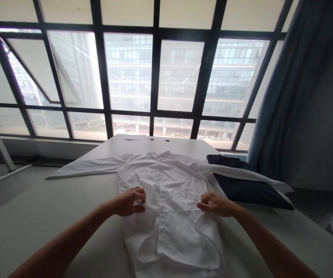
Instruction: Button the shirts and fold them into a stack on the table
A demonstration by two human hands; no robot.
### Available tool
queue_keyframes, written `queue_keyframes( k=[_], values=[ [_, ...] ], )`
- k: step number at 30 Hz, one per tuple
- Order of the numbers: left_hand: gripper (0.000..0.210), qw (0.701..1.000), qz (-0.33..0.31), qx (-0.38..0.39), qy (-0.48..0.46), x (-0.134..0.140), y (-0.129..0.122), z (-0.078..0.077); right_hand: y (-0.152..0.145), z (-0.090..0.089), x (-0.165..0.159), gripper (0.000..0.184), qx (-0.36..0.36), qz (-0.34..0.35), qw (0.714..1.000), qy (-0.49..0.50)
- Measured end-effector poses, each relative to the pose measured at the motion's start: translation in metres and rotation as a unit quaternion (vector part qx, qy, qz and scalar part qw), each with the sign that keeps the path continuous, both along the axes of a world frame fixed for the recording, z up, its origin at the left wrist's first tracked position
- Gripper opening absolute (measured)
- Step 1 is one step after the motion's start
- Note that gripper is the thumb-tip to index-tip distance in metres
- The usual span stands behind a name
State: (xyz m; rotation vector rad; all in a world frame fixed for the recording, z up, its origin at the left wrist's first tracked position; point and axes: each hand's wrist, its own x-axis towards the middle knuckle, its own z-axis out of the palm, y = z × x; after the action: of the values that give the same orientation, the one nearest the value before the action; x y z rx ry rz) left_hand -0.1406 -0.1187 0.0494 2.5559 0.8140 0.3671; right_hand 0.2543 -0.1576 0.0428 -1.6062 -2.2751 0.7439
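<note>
While the white dress shirt (169, 200) lies flat mid-frame, left hand (130, 201) and right hand (217, 204) each pinch its side edges; bare counter (53, 208) spreads lower left, dark folded garment (247, 187) at right.

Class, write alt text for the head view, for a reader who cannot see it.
Two hands, left and right, pinch a white shirt spread on a table. A dark garment lies under its right sleeve, before a large window.

left hand (131, 201) pinching, right hand (216, 204) pinching, arms extended
</note>
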Motion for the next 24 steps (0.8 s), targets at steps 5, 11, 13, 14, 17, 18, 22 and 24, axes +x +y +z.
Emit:
queue_keyframes(
  k=[5,11,13,14,17,18,22,24],
  values=[
    [0.056,0.975,-0.013,-0.217,0.055,-0.070,0.001,0.036,-0.018,0.016,0.031,0.073,-0.127,-0.047,0.987,-0.091],
    [0.071,0.946,0.082,-0.295,0.104,-0.090,-0.008,0.048,-0.025,0.026,0.038,0.056,-0.058,-0.131,0.977,-0.157],
    [0.062,0.965,0.060,-0.222,0.125,-0.062,-0.025,0.045,-0.027,0.032,0.021,0.051,-0.026,-0.103,0.983,-0.148],
    [0.057,0.970,0.042,-0.193,0.139,-0.045,-0.036,0.043,-0.029,0.035,0.010,0.048,-0.023,-0.085,0.986,-0.144],
    [0.049,0.970,-0.014,-0.145,0.193,-0.003,-0.067,0.033,-0.043,0.041,-0.027,0.038,-0.055,-0.022,0.990,-0.126],
    [0.045,0.972,-0.028,-0.116,0.204,0.006,-0.075,0.030,-0.049,0.041,-0.040,0.036,-0.067,0.003,0.991,-0.116],
    [0.010,0.975,-0.048,-0.013,0.215,0.021,-0.088,0.022,-0.071,0.031,-0.090,0.044,-0.066,0.110,0.985,-0.114],
    [0.003,0.978,-0.044,0.012,0.204,0.021,-0.088,0.024,-0.077,0.026,-0.107,0.031,-0.033,0.158,0.980,-0.117]
  ],
)
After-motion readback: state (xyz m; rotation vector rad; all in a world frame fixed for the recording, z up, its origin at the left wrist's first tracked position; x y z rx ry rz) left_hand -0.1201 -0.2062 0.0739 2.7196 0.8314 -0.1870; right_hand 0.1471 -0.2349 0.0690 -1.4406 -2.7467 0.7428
